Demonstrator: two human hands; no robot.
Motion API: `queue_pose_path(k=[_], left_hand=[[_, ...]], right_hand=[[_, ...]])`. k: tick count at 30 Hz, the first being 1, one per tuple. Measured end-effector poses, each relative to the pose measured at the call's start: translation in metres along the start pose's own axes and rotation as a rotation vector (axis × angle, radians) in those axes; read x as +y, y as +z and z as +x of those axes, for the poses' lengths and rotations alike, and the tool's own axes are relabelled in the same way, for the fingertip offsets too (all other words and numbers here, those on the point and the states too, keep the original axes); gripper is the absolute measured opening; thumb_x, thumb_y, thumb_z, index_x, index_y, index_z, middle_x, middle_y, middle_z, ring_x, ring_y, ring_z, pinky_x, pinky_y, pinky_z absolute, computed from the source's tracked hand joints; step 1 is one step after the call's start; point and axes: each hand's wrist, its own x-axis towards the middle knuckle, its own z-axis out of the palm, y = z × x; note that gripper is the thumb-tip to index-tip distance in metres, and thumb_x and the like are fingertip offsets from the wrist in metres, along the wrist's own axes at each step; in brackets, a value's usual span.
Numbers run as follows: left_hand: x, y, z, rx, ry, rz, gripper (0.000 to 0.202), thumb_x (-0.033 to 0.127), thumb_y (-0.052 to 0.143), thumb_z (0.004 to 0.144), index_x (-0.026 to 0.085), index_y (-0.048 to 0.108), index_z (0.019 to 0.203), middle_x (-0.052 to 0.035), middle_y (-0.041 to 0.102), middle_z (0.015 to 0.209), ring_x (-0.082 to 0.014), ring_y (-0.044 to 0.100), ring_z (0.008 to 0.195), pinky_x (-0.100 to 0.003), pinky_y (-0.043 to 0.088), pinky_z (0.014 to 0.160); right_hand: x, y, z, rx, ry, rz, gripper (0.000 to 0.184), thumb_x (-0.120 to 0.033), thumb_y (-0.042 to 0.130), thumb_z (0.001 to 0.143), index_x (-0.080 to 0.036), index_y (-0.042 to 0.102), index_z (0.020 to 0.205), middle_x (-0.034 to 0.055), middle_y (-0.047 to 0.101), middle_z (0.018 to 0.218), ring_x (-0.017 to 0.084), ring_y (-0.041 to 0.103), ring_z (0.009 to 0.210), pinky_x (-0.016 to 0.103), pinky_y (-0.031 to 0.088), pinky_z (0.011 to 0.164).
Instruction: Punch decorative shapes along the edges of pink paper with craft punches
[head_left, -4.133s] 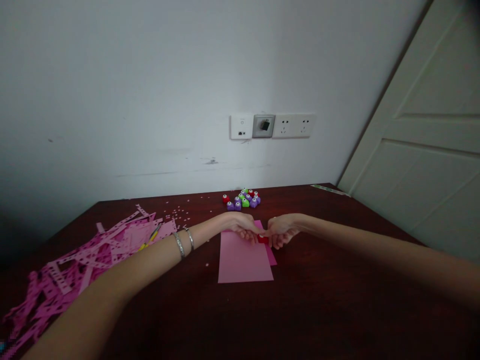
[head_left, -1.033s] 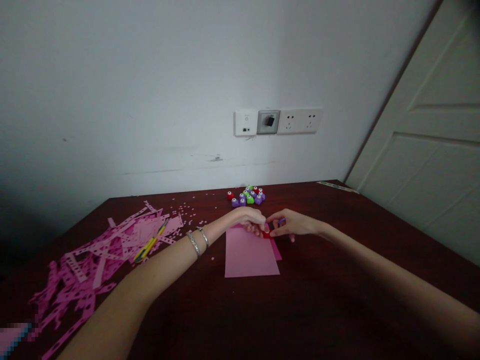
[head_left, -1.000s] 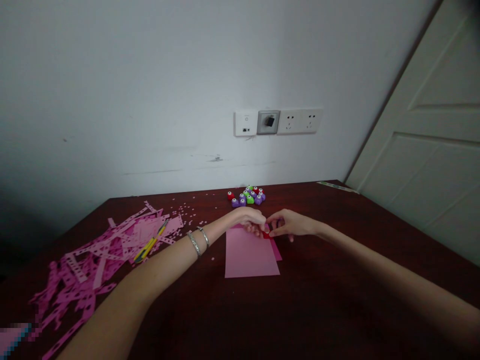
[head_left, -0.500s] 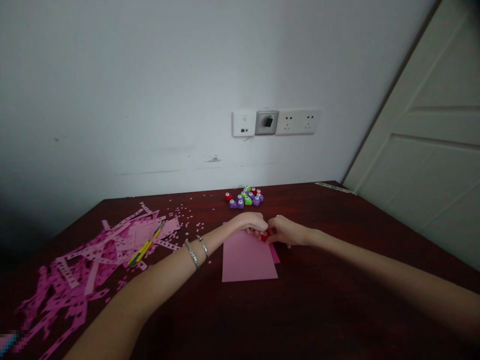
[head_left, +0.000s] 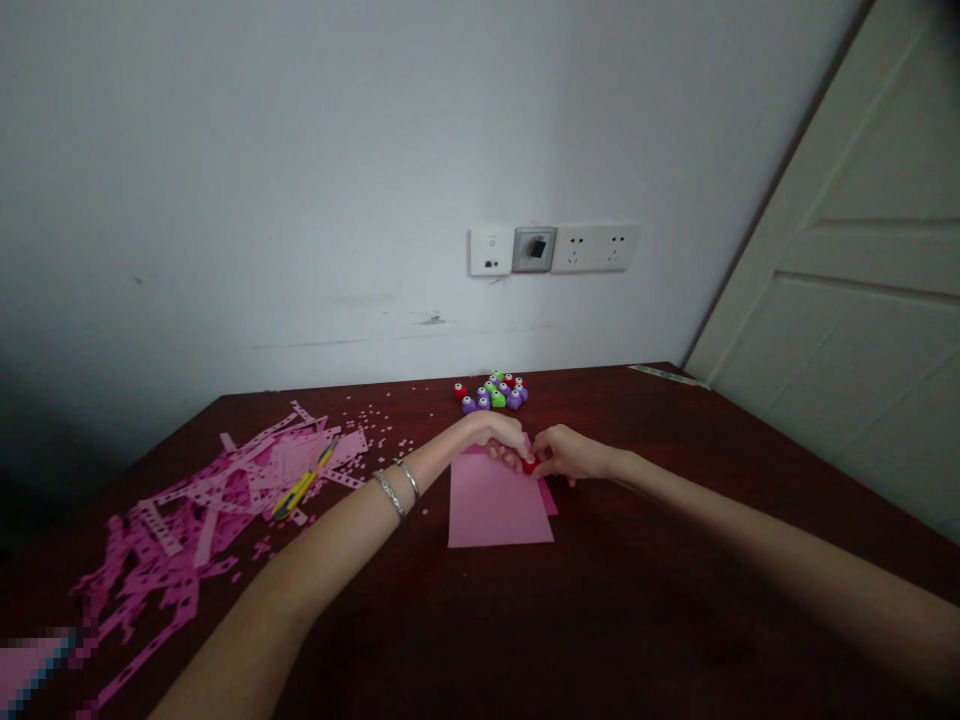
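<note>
A small red paper punch sits at the upper right edge of a light pink sheet of paper. My right hand is closed round the punch from the right, thumb and fingers pinching it. From the left comes my left hand, its fingers curled at the sheet's top edge and its thumb reaching to the punch. Part of the sheet's upper edge is hidden under this hand. A darker pink sheet pokes out beneath on the right.
Several red, green and purple punches stand grouped near the wall. At left lie a heap of punched pink strips, a yellow utility knife and scattered paper bits. Wall sockets are above the dark table.
The view has shifted slightly, so the paper heap appears further right. Both hands stay at the sheet's upper edge, and more of the red punch shows between them.
</note>
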Motion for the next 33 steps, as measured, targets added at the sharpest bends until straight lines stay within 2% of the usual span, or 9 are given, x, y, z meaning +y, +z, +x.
queue_pose_path(k=[2, 4, 10, 13, 16, 20, 25, 30, 33], left_hand=[[-0.003, -0.003, -0.006, -0.017, 0.046, -0.02, 0.02, 0.031, 0.061, 0.067, 0.015, 0.063, 0.056, -0.0014, 0.049, 0.051, -0.0072, 0.035, 0.042, -0.024, 0.028, 0.042], [-0.007, -0.005, -0.012, 0.031, 0.127, -0.033, 0.022, 0.036, 0.062, 0.068, 0.015, 0.063, 0.059, 0.0, 0.047, 0.05, -0.0072, 0.034, 0.042, -0.025, 0.029, 0.044], [-0.03, 0.008, -0.018, 0.406, 0.399, 0.146, 0.024, 0.038, 0.064, 0.067, 0.015, 0.063, 0.071, 0.0003, 0.056, 0.059, -0.0094, 0.048, 0.053, -0.023, 0.035, 0.054], [-0.045, 0.022, -0.019, 0.537, 0.415, 0.229, 0.027, 0.04, 0.066, 0.065, 0.016, 0.063, 0.075, -0.0009, 0.06, 0.069, -0.011, 0.051, 0.061, -0.022, 0.035, 0.056], [-0.056, 0.036, -0.021, 0.548, 0.359, 0.286, 0.035, 0.046, 0.069, 0.061, 0.016, 0.06, 0.076, -0.001, 0.059, 0.072, -0.0121, 0.05, 0.063, -0.022, 0.033, 0.054], [-0.064, 0.044, -0.018, 0.575, 0.373, 0.27, 0.042, 0.05, 0.07, 0.059, 0.016, 0.056, 0.08, -0.0005, 0.056, 0.076, -0.0124, 0.048, 0.066, -0.022, 0.031, 0.054], [-0.071, 0.044, -0.01, 0.573, 0.415, 0.208, 0.04, 0.049, 0.07, 0.06, 0.017, 0.055, 0.079, 0.0001, 0.054, 0.076, -0.0122, 0.048, 0.067, -0.022, 0.032, 0.055], [-0.071, 0.043, -0.011, 0.552, 0.417, 0.174, 0.04, 0.047, 0.071, 0.058, 0.016, 0.057, 0.08, -0.0006, 0.056, 0.078, -0.0114, 0.048, 0.065, -0.022, 0.033, 0.055], [-0.071, 0.038, -0.016, 0.559, 0.436, 0.1, 0.033, 0.044, 0.068, 0.063, 0.016, 0.059, 0.078, -0.0003, 0.058, 0.074, -0.0112, 0.05, 0.064, -0.022, 0.036, 0.057]], right_hand=[[0.0, 0.001, -0.001, 0.007, 0.005, 0.0, 0.029, -0.041, 0.061, 0.072, -0.012, 0.062, 0.075, -0.0024, 0.052, 0.055, 0.007, 0.049, 0.038, 0.016, 0.039, 0.032], [-0.002, 0.001, -0.002, 0.016, 0.005, 0.001, 0.03, -0.041, 0.061, 0.072, -0.012, 0.063, 0.077, -0.0021, 0.052, 0.056, 0.007, 0.049, 0.038, 0.016, 0.038, 0.032], [-0.004, 0.005, -0.007, 0.063, -0.017, 0.016, 0.031, -0.042, 0.059, 0.074, -0.011, 0.065, 0.079, -0.0018, 0.052, 0.059, 0.006, 0.048, 0.038, 0.017, 0.039, 0.032], [-0.002, 0.01, -0.009, 0.117, -0.015, 0.054, 0.033, -0.042, 0.059, 0.074, -0.011, 0.065, 0.084, 0.0001, 0.053, 0.07, 0.005, 0.048, 0.041, 0.018, 0.042, 0.032], [-0.001, 0.015, -0.011, 0.152, -0.027, 0.068, 0.035, -0.044, 0.057, 0.075, -0.012, 0.064, 0.086, 0.001, 0.05, 0.076, 0.005, 0.048, 0.043, 0.018, 0.044, 0.032], [-0.001, 0.019, -0.015, 0.203, -0.031, 0.089, 0.037, -0.046, 0.055, 0.077, -0.013, 0.063, 0.092, -0.0001, 0.045, 0.076, 0.006, 0.048, 0.047, 0.018, 0.045, 0.032], [0.002, 0.022, -0.017, 0.251, -0.025, 0.082, 0.038, -0.046, 0.055, 0.078, -0.016, 0.06, 0.101, -0.0003, 0.047, 0.073, 0.008, 0.047, 0.049, 0.018, 0.045, 0.03], [0.002, 0.023, -0.018, 0.289, -0.04, 0.064, 0.035, -0.043, 0.058, 0.077, -0.017, 0.062, 0.101, 0.0062, 0.047, 0.094, 0.009, 0.05, 0.058, 0.019, 0.047, 0.032], [-0.002, 0.02, -0.021, 0.284, -0.068, 0.061, 0.033, -0.04, 0.057, 0.079, -0.018, 0.062, 0.103, 0.0071, 0.048, 0.097, 0.01, 0.052, 0.062, 0.019, 0.05, 0.034]])
